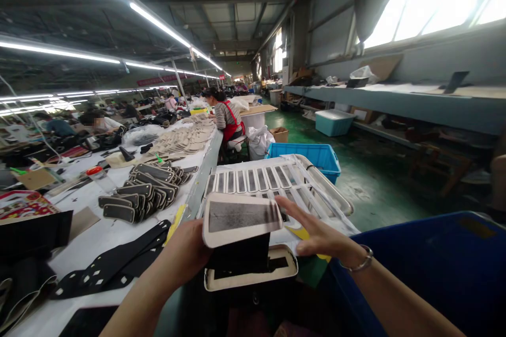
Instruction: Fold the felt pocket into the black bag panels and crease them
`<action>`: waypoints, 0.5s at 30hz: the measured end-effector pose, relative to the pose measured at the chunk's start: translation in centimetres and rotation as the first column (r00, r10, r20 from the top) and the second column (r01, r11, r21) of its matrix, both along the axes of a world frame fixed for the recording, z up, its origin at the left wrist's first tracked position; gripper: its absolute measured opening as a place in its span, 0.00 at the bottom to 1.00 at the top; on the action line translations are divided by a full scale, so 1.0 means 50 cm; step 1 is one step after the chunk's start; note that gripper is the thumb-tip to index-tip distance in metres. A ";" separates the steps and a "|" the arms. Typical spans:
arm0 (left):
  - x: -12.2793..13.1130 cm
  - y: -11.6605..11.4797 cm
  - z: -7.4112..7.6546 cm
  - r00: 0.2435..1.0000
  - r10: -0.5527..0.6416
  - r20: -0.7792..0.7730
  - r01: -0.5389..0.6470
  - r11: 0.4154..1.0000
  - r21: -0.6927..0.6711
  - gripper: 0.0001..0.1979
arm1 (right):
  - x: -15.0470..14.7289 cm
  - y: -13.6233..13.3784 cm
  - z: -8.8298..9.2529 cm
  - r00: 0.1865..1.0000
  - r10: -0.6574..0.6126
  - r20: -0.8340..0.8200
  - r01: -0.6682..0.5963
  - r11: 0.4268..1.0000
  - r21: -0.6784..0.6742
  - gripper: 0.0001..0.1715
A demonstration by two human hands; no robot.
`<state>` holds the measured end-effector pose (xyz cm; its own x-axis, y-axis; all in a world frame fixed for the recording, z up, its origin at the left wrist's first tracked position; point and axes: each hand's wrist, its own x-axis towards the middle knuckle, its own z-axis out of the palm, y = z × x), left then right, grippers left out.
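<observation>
My left hand (185, 255) grips a cream-edged flat piece with a dark grey centre (241, 218) from below, holding it up at the bench edge. A second similar cream-framed piece (253, 271) lies just under it, partly hidden by a black part. My right hand (316, 231), with a bracelet at the wrist, reaches in from the right with fingers stretched out, its fingertips touching the right end of the held piece. Behind them a white rack (272, 179) carries rows of the same dark-centred pieces.
A long white bench (98, 237) on the left holds piles of dark pieces (140, 195), black punched straps (118, 263) and cream cut parts (182, 142). A blue bin (435, 268) stands at lower right, another blue crate (316, 158) beyond the rack. A seated person in red (229, 121) works further along.
</observation>
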<state>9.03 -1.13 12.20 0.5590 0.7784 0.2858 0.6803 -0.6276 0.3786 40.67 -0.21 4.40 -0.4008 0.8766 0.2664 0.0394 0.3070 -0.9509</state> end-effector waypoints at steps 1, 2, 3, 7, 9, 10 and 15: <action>0.008 0.001 -0.002 0.999 0.012 -0.046 -0.014 0.999 -0.044 0.15 | -0.024 0.002 0.005 0.981 -0.034 0.191 0.013 0.994 0.109 0.63; 0.016 0.002 -0.005 0.995 0.026 -0.096 -0.034 0.996 -0.078 0.15 | -0.047 0.006 0.008 0.939 -0.076 0.335 0.006 0.978 0.206 0.66; 0.023 0.003 -0.009 0.988 0.043 -0.147 -0.058 0.994 -0.097 0.15 | -0.068 0.011 0.007 0.891 -0.122 0.437 -0.008 0.959 0.284 0.67; 0.026 0.003 -0.025 0.957 0.097 -0.275 -0.137 0.982 -0.130 0.12 | -0.105 0.040 -0.030 0.773 -0.236 0.589 -0.037 0.910 0.413 0.54; 0.013 0.002 -0.034 0.969 0.075 -0.234 -0.111 0.983 -0.143 0.13 | -0.103 0.047 -0.056 0.743 -0.228 0.629 -0.056 0.915 0.399 0.49; 0.004 0.001 -0.040 0.977 0.060 -0.205 -0.094 0.983 -0.160 0.14 | -0.100 0.047 -0.068 0.730 -0.218 0.648 -0.063 0.923 0.381 0.47; -0.037 0.001 -0.098 0.963 0.151 -0.223 -0.217 0.925 -0.312 0.09 | -0.092 0.036 -0.103 0.686 -0.206 0.698 -0.009 0.957 0.291 0.37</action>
